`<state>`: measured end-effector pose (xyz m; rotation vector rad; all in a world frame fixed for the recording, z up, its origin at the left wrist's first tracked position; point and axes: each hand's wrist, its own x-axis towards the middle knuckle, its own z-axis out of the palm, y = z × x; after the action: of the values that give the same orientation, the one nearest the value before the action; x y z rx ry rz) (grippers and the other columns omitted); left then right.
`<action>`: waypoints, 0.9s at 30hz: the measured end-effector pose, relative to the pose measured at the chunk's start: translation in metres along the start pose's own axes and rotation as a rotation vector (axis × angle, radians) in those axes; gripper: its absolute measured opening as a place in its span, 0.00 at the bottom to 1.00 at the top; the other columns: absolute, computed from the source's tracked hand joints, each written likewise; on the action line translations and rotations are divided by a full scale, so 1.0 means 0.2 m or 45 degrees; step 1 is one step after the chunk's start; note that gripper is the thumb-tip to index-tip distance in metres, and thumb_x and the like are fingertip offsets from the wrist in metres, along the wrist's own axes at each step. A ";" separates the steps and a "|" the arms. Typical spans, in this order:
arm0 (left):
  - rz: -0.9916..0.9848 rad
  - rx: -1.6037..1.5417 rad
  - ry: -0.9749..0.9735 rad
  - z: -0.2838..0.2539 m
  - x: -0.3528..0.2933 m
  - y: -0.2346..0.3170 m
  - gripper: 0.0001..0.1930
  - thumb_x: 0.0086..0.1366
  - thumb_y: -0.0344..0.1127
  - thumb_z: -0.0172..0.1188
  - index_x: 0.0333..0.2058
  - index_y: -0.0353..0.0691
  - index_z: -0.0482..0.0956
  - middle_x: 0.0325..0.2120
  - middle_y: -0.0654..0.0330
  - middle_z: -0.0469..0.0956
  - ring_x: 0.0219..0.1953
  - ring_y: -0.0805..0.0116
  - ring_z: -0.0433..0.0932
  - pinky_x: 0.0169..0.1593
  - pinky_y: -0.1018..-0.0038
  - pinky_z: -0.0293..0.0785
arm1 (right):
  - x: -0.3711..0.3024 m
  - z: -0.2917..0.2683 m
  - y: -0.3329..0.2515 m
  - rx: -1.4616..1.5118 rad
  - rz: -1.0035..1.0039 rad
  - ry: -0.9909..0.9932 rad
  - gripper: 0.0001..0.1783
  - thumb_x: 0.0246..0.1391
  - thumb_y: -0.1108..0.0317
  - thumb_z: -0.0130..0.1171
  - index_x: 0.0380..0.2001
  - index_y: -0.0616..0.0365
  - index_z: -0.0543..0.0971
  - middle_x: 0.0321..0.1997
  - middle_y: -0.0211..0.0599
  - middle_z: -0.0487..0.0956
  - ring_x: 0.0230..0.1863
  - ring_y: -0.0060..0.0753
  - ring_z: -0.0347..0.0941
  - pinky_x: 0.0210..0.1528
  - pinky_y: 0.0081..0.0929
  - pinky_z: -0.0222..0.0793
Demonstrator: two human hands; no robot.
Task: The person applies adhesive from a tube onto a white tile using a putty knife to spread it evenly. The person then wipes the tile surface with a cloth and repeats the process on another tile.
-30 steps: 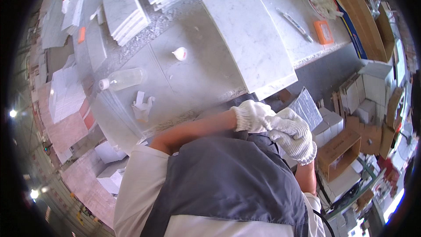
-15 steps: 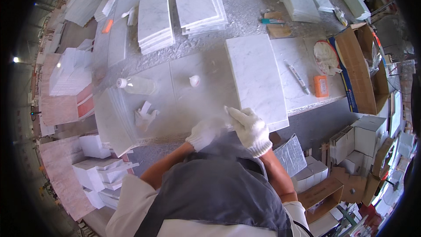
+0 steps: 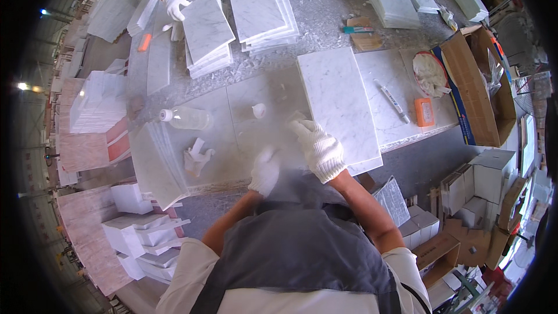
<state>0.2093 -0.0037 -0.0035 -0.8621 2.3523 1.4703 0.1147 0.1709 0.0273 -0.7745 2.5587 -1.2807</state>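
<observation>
Whether anything was grasped by the right grip [image 3: 321,150], its fingers curled beside the pale marble slab [image 3: 342,107], or by the blurred left grip [image 3: 265,171] could not be told. The slab, laid flat on the worktop [image 3: 325,20], was judged heavy, stiff and chip-prone, best held by both long edges. Both forearms [image 3: 367,208] were angled inward, palms mostly hidden.

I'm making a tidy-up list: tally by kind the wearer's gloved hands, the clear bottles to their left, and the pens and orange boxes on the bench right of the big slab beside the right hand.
Gloved hands: 2 (left hand, right hand)
Clear bottle: 1
Pen: 1
Orange box: 1
Total: 5
</observation>
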 end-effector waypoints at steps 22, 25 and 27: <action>-0.086 -0.123 -0.454 0.26 0.11 0.46 0.36 0.67 0.62 0.63 0.58 0.35 0.76 0.52 0.46 0.80 0.56 0.57 0.78 0.60 0.62 0.70 | -0.33 -0.28 0.38 -0.748 0.283 0.446 0.38 0.58 0.51 0.67 0.62 0.70 0.74 0.66 0.61 0.72 0.69 0.63 0.66 0.70 0.50 0.63; -0.025 -0.044 -0.400 0.25 0.14 0.47 0.36 0.67 0.63 0.62 0.59 0.36 0.77 0.52 0.50 0.81 0.55 0.56 0.78 0.58 0.61 0.71 | -0.37 -0.24 0.36 -0.696 0.317 0.407 0.39 0.59 0.50 0.67 0.64 0.68 0.73 0.69 0.56 0.71 0.71 0.60 0.65 0.70 0.48 0.64; 0.047 -0.124 -0.372 0.25 0.15 0.47 0.36 0.66 0.64 0.62 0.58 0.37 0.78 0.51 0.49 0.82 0.53 0.55 0.79 0.57 0.60 0.72 | -0.38 -0.21 0.35 -0.628 0.277 0.455 0.37 0.58 0.53 0.67 0.62 0.71 0.73 0.68 0.59 0.71 0.70 0.63 0.65 0.71 0.49 0.63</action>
<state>0.1244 0.0593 0.0294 -0.5808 2.1082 1.6146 0.1371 0.2744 -0.0066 -0.3350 3.1982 -0.7836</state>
